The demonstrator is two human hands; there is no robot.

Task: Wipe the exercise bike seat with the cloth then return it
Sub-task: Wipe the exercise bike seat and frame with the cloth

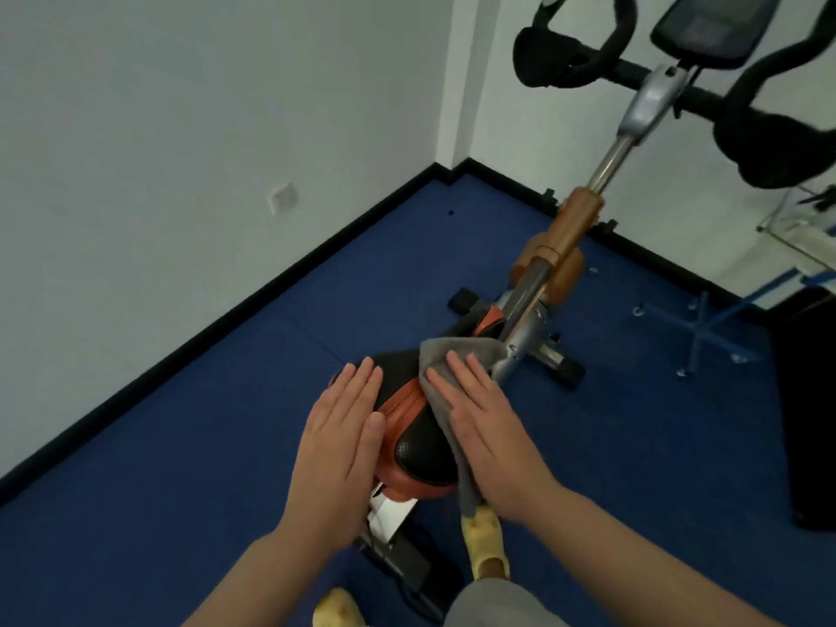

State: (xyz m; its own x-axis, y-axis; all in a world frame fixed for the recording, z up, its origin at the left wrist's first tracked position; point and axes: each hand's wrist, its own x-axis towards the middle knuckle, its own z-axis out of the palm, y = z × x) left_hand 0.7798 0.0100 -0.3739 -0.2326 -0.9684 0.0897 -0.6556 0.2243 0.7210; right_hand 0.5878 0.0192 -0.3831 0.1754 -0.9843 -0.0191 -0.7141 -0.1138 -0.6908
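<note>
The exercise bike seat point(418, 438) is black with orange trim and sits low in the middle of the view. My left hand point(337, 438) lies flat on the seat's left side, fingers together and straight, holding nothing. A grey cloth point(445, 355) is draped over the seat's right side and front. My right hand point(486, 427) presses flat on the cloth, fingers extended. The lower edge of the cloth hangs down past the seat under my right wrist.
The bike's orange and silver frame point(565, 237) rises to black handlebars point(574, 61) and a console point(714, 27) at top right. Blue floor point(181, 491) meets white walls at a corner. A blue wheeled stand point(703, 328) and a dark object point(809, 400) stand right. My yellow shoes point(486, 540) are below.
</note>
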